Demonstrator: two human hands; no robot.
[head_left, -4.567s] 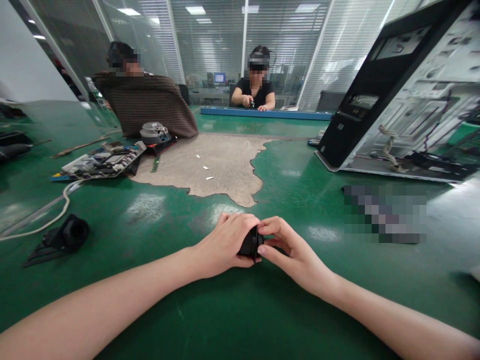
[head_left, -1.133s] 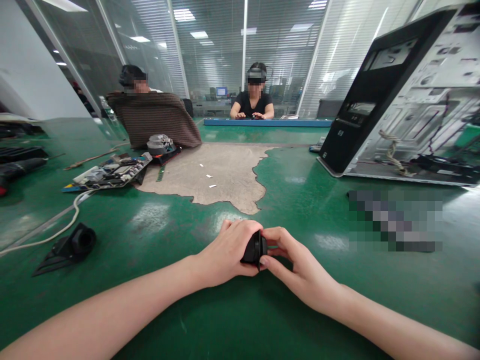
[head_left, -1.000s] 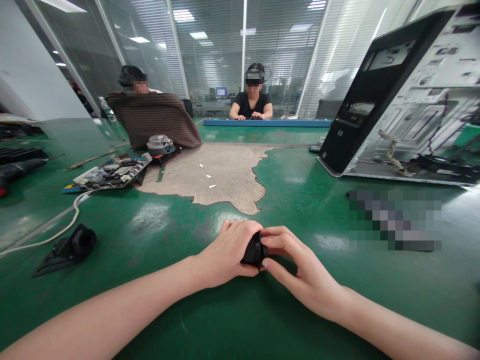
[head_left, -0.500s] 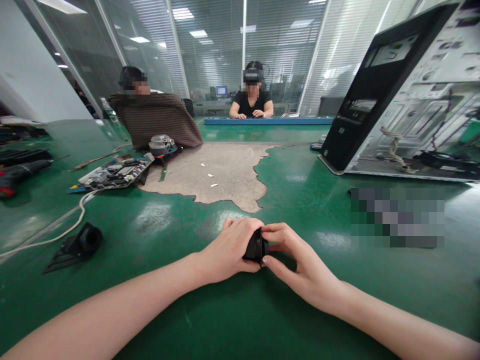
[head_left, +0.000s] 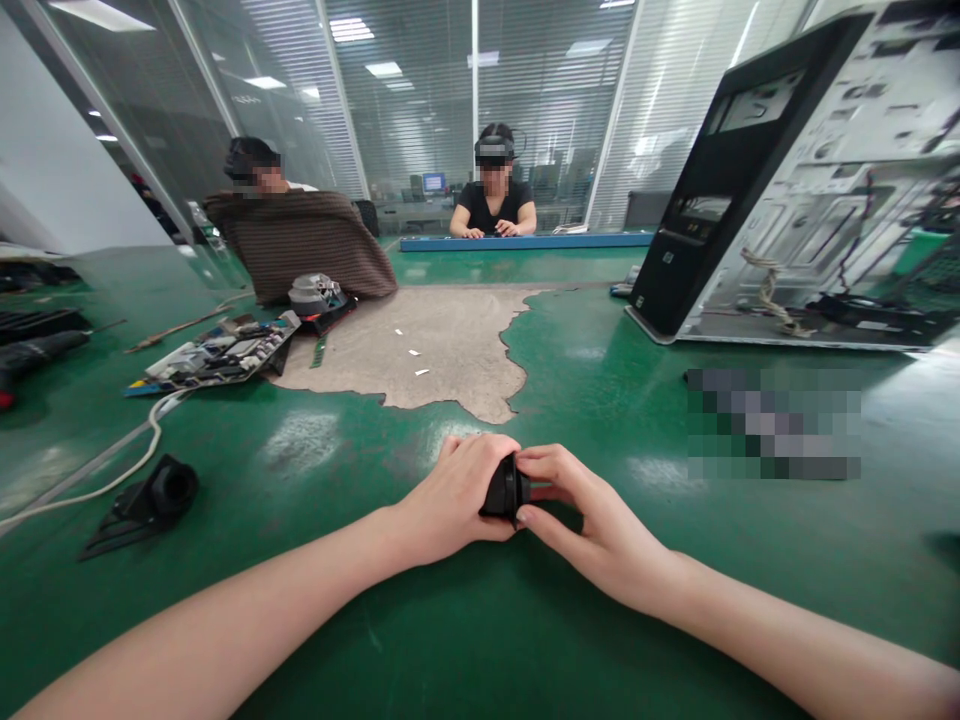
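A small black plastic part (head_left: 501,492) with a thin raised flange is held between my two hands, just above or on the green tabletop; which of these I cannot tell. My left hand (head_left: 457,497) wraps round its left side, fingers over the top and thumb below. From the right, my right hand (head_left: 574,510) pinches the flange with fingertips at the upper edge and thumb at the lower. Most of the part's left end is hidden under my left palm. Off to the left lies another black plastic piece (head_left: 154,495) with a round opening and a flat frame.
A bare computer case (head_left: 739,190) stands at the right. A circuit board (head_left: 221,355), a metal-topped cooler (head_left: 319,295) and a white cable (head_left: 154,435) lie at the left. A brown worn patch (head_left: 420,340) marks the middle. Two people sit across the table.
The whole view has shifted slightly, so things appear a little further left. Both hands keep the same hold on the black plastic part.
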